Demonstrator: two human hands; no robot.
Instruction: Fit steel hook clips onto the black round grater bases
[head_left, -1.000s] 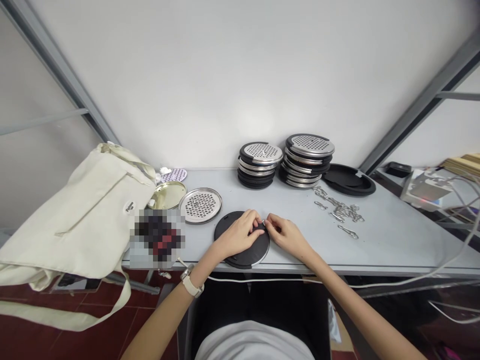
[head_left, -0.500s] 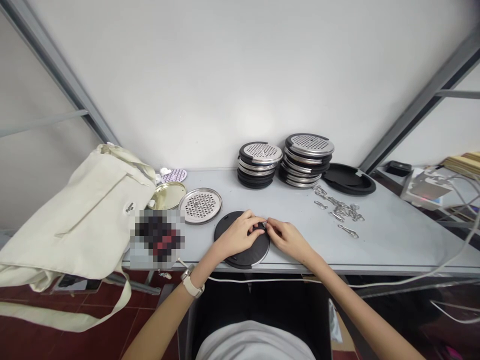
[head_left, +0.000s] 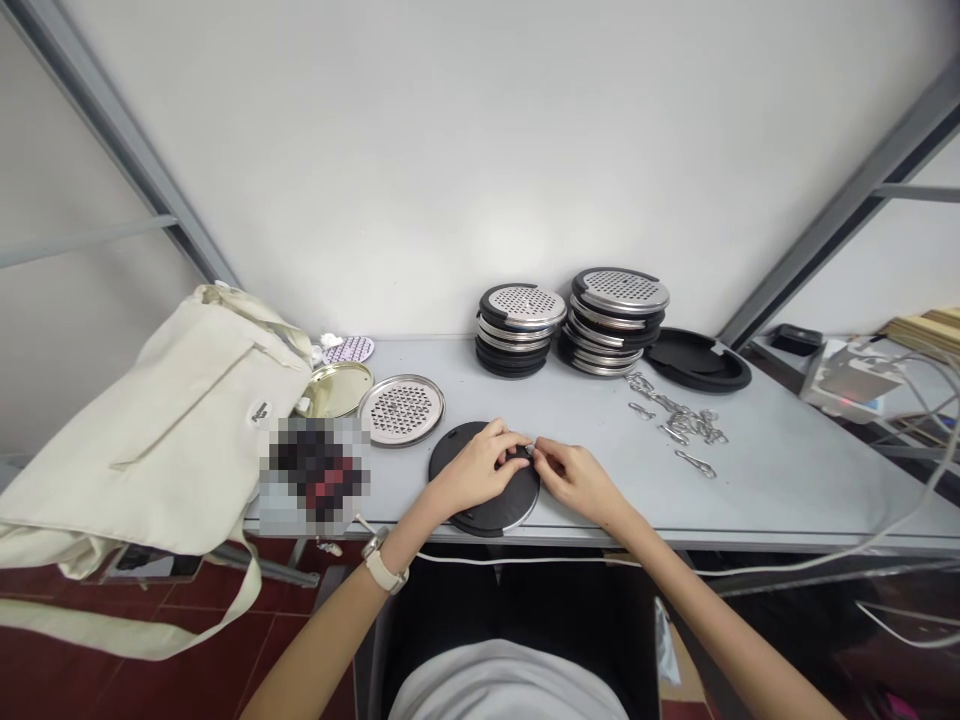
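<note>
A round black disc [head_left: 469, 495] lies flat at the near edge of the grey table [head_left: 787, 480]. My left hand [head_left: 480, 468] rests on the disc with fingers curled, pressing its right rim. My right hand [head_left: 574, 475] pinches a small metal clip [head_left: 529, 450] against that same rim, fingertips touching those of the left hand. A loose pile of metal clips [head_left: 682, 420] lies to the right of my hands. A perforated steel disc [head_left: 401, 410] lies flat to the left of the black disc.
Two stacks of steel-and-black discs [head_left: 520, 328] [head_left: 616, 320] stand by the wall, with black rings [head_left: 697, 358] beside them. A cream cloth bag [head_left: 165, 430] and a gold lid [head_left: 339, 388] sit at the left. Cables [head_left: 930, 480] hang at the right.
Almost nothing has moved. My hands stay together at the disc's right rim, with only slight finger shifts.
</note>
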